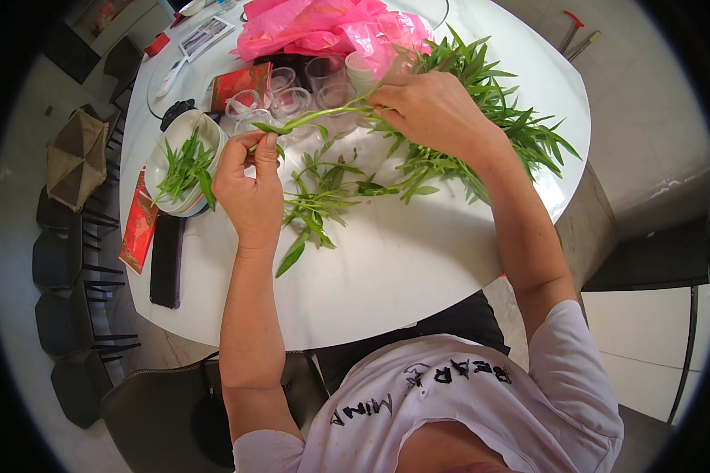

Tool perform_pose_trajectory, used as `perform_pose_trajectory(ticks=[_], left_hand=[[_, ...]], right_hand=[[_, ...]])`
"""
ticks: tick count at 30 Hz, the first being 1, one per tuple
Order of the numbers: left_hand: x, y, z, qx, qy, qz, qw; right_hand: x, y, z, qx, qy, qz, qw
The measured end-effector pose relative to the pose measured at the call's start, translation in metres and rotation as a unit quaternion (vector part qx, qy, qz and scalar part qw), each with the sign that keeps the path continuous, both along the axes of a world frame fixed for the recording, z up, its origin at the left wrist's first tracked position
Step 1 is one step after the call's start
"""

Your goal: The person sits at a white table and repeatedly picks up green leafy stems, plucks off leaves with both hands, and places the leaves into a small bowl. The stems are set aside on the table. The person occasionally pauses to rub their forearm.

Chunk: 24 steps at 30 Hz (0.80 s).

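Note:
A green leafy stem, which looks like water spinach, stretches between my two hands above the white table. My left hand pinches its left end between thumb and fingers. The other end is held by the fingertips of my right hand. Beyond and beneath the right hand lies a large heap of long-leaved greens. Several loose sprigs rest on the tabletop between my hands. To the left, a stack of pale oval bowls carries picked leafy pieces in its top bowl.
Several clear glasses stand just behind the held stem, near a crumpled pink plastic bag. A black phone and a red printed packet lie at the left edge. Dark chairs line the floor at left.

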State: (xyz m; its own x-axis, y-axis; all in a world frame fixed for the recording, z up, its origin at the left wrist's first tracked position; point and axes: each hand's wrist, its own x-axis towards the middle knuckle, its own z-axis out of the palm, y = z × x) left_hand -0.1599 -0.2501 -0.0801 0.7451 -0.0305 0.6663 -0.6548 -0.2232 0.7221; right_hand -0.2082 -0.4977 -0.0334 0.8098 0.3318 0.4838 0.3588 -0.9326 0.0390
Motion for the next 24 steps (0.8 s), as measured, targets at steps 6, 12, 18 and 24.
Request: perform_pose_trajectory(ticks=[6,12,18,24], left_hand=[[-0.0010,-0.0008,0.0000,0.005,-0.004,-0.002,1.000],[-0.0029,-0.0021,0.0012,0.003,0.002,-0.005,1.000],[-0.0031,-0.0014,0.0032,-0.014,0.021,-0.002,1.000],[-0.0013,-0.0002,0.0021,-0.045,0.043,-0.027,0.998]], right_hand=[[-0.0010,0.0028,0.0006,0.028,0.017,0.009,0.999],[0.0026,-0.0006,-0.0022,0.072,0.023,0.035,0.997],[0.0043,-0.0024,-0.0059,0.175,0.022,0.092,0.980],[-0.0007,0.0009,0.0033,0.247,0.054,0.087,0.964]])
